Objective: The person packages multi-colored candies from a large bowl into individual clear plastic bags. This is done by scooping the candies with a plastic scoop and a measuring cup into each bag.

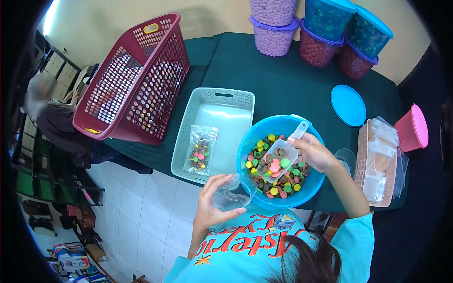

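Observation:
My right hand (311, 152) grips the handle of a white translucent scoop (291, 153) over a blue basin (245, 134). Pink, green and brown round candies (275, 165) lie in the scoop; more, some yellow, fill the basin beneath it. Beside the basin's near left side, my left hand (210, 203) is closed around a clear plastic bag (232, 194), its mouth spread and no candies visible inside. A pale green tray (226, 127) stands left of the basin and holds a filled clear bag (200, 153).
A maroon basket (155, 89) stands at the left. Stacked tubs (276, 35) line the back, near a blue lid (348, 106). On the right are a pale pink basket (361, 172) of clear bags, a pink container (412, 127) and a clear round item (347, 162). Another person (61, 127) is at far left.

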`<state>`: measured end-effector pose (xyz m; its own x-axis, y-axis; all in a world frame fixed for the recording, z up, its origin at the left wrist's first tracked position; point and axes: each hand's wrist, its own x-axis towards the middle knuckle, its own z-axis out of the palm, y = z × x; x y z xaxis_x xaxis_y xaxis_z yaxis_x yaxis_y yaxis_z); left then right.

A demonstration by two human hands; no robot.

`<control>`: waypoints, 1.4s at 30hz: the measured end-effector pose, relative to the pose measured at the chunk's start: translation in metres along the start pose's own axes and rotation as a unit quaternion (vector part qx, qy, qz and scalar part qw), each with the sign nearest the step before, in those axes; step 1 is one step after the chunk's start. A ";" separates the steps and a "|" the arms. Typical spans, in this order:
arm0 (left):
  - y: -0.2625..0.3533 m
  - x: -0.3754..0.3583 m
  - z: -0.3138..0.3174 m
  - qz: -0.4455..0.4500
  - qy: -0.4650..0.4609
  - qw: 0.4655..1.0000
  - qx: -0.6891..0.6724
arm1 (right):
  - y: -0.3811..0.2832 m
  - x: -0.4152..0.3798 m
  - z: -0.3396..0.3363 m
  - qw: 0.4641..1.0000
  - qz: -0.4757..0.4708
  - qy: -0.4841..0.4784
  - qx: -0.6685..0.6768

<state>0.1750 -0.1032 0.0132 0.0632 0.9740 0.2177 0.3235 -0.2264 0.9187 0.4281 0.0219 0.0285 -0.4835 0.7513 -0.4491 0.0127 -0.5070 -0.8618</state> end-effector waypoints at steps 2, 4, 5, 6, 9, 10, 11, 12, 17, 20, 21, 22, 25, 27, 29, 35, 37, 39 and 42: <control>0.001 0.003 0.002 0.001 0.001 1.000 0.008 | -0.004 -0.003 0.000 1.000 -0.027 0.015 0.005; 0.005 0.007 0.005 0.010 -0.002 0.999 0.035 | -0.010 -0.005 0.000 0.996 -0.071 0.044 -0.022; 0.006 0.010 0.007 0.012 -0.006 0.999 0.035 | -0.015 -0.006 0.001 0.996 -0.072 0.048 -0.020; 0.006 0.013 0.008 0.018 -0.010 0.999 0.037 | -0.022 -0.007 0.003 0.994 -0.091 0.057 -0.034; 0.007 0.021 0.012 0.033 -0.020 0.998 0.046 | -0.032 -0.009 0.016 0.985 -0.132 0.098 -0.046; 0.007 0.024 0.013 0.038 -0.021 0.998 0.053 | -0.033 -0.008 0.018 0.982 -0.146 0.093 -0.073; 0.008 0.026 0.014 0.040 -0.025 0.998 0.052 | -0.034 -0.008 0.020 0.978 -0.159 0.089 -0.101; 0.009 0.029 0.015 0.045 -0.022 0.997 0.061 | -0.029 -0.005 0.021 0.976 -0.173 0.095 -0.097; 0.006 0.041 0.014 0.080 -0.048 0.992 0.089 | -0.021 -0.011 0.031 0.963 -0.182 0.126 -0.153; 0.001 0.047 0.015 0.084 -0.063 0.992 0.072 | -0.018 -0.019 0.044 0.921 -0.245 0.194 -0.231; -0.001 0.048 0.016 0.087 -0.074 0.991 0.073 | -0.020 -0.024 0.051 0.907 -0.253 0.202 -0.269; -0.002 0.050 0.015 0.090 -0.086 0.989 0.074 | -0.022 -0.029 0.058 0.891 -0.260 0.211 -0.307; -0.006 0.056 0.011 0.110 -0.117 0.985 0.066 | -0.024 -0.041 0.079 0.849 -0.250 0.265 -0.382; -0.009 0.059 0.010 0.124 -0.137 0.981 0.063 | -0.021 -0.046 0.090 0.826 -0.263 0.297 -0.400; -0.011 0.062 0.008 0.140 -0.160 0.975 0.060 | -0.024 -0.054 0.102 0.805 -0.253 0.313 -0.436; -0.005 0.073 0.002 0.140 -0.232 0.962 0.021 | -0.028 -0.072 0.119 0.752 -0.273 0.383 -0.462; -0.008 0.076 0.002 0.202 -0.216 0.955 0.024 | -0.027 -0.072 0.126 0.732 -0.274 0.408 -0.472; -0.012 0.078 0.002 0.211 -0.228 0.950 0.013 | -0.021 -0.069 0.134 0.679 -0.290 0.414 -0.532; -0.013 0.081 -0.001 0.210 -0.245 0.947 0.000 | -0.025 -0.076 0.137 0.710 -0.248 0.425 -0.504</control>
<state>0.1752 -0.0218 0.0195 0.6163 0.6870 0.3849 0.1721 -0.5945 0.7855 0.3448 -0.0798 0.1162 0.0491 0.9325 0.3579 0.8527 0.1474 -0.5012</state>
